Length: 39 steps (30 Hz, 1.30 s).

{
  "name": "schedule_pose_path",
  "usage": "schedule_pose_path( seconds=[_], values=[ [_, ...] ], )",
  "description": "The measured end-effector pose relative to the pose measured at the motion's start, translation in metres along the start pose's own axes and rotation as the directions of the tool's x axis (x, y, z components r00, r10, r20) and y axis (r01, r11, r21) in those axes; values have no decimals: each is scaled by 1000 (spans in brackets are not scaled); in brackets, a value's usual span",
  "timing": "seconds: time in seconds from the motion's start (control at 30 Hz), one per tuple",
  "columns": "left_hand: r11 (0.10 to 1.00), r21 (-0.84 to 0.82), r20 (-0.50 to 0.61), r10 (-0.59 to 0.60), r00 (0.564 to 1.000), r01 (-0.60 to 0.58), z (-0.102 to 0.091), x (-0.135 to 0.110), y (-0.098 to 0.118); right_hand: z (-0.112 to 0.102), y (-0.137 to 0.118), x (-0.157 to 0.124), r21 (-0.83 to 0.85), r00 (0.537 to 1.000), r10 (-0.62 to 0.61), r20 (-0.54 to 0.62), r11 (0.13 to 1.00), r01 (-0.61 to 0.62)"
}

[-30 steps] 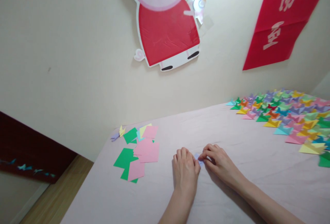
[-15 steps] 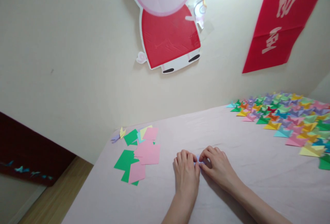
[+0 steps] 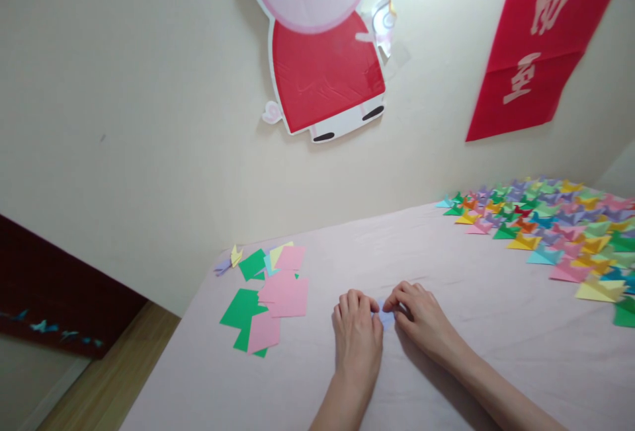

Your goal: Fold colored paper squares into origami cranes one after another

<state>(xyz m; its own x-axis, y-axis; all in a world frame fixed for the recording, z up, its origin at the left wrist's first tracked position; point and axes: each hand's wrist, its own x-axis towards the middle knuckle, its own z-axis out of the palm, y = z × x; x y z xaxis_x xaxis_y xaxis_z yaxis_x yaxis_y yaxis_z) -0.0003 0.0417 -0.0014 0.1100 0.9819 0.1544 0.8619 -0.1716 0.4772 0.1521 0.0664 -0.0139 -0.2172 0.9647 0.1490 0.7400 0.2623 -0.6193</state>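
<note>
A small pale lavender-blue piece of paper (image 3: 386,318) lies between my hands on the pink cloth, partly covered by fingers. From the left, my left hand (image 3: 358,328) has its fingers curled, with thumb and index closed at the paper's edge. My right hand (image 3: 421,313) pinches the opposite side, its thumb and index together. How the paper is folded is too small to make out. To the left lie loose square sheets, among them a pink sheet (image 3: 290,297) and a green sheet (image 3: 242,307).
Rows of colourful folded paper figures (image 3: 543,238) cover the table's right side. Yellow and lavender folded pieces (image 3: 236,256) sit at the far left corner. Behind the pink tablecloth (image 3: 317,385) rises a wall with a pig cutout (image 3: 327,74) and a red banner (image 3: 533,67).
My thumbs have drawn slightly apart, and the right one has lifted a little. More of the lavender-blue paper shows between the hands. The loose sheets have stayed put.
</note>
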Motion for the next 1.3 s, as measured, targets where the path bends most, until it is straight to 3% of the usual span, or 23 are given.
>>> schedule_pose_path(
  seconds=[0.37, 0.73, 1.3],
  values=[
    [994, -101, 34, -35, 999, 39, -1, 0, 0, 4, -15, -3, -79, 997, 18, -75, 997, -24],
    [996, -87, 38, -4, 999, 7, -1, -2, -2, -1, -7, -1, -42, 1000, 16, 26, 999, -15],
    [990, -139, -21, -3, 1000, 0, 3, -4, -5, 1, 2, 1, 15, 1000, -12, 18, 1000, 12]
  ],
)
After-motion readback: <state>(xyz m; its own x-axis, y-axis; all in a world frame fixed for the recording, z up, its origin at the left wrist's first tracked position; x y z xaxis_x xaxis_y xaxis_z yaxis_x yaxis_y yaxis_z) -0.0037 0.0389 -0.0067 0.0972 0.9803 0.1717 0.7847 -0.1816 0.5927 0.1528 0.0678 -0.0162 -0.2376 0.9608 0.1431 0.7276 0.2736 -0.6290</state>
